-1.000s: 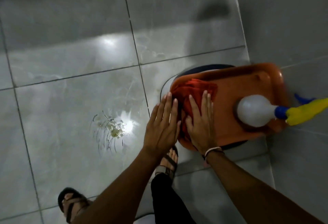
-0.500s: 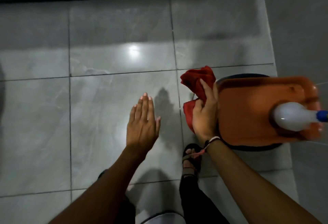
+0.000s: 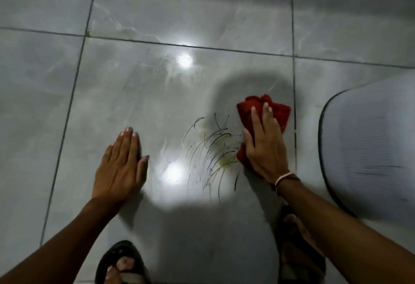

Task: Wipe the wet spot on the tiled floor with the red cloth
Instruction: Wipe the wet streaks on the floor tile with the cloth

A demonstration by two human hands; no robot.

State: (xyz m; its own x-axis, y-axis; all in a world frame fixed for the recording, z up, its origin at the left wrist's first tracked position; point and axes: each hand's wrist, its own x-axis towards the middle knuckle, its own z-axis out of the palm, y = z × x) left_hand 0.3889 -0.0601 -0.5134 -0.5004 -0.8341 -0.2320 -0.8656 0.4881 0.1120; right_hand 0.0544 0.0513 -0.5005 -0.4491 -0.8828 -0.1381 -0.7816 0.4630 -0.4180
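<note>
The wet spot [image 3: 213,153] is a patch of thin dark streaks with yellowish smears on a glossy grey floor tile [image 3: 157,95]. Just right of it lies the bunched red cloth [image 3: 278,113], touching the spot's right edge. My right hand [image 3: 263,144] presses flat on the cloth, fingers pointing away from me, and covers its near half. My left hand [image 3: 121,166] rests palm down on the bare tile to the left of the spot, fingers together, holding nothing.
A pale grey rounded object with a dark rim [image 3: 368,162] sits at the right edge, close to the cloth. My two sandalled feet [image 3: 122,263] are at the bottom. Bright light reflections [image 3: 184,60] shine on the tiles.
My right hand has carried the red cloth from beside the orange tub down onto the floor by the wet spot. My left hand has dropped flat onto the tile. The tub and spray bottle have left the view.
</note>
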